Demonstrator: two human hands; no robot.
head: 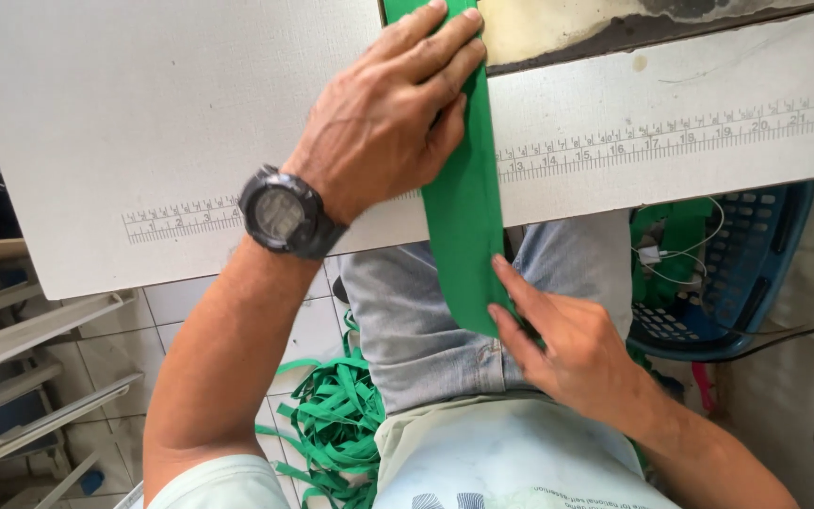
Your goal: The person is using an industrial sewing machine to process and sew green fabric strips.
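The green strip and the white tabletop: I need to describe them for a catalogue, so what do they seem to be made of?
The green strip looks like matte woven fabric: it bends limply over the table edge under the left hand and right hand. The white tabletop seems a rigid, dull laminated board, with ruler marks on it; the core cannot be told.

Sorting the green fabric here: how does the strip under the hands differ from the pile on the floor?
The strip is wide, flat and smooth, lying stretched over the table edge under the left hand and right hand. The pile is narrow ribbons, tangled and loose, untouched on the tiled floor. Both are the same bright green.
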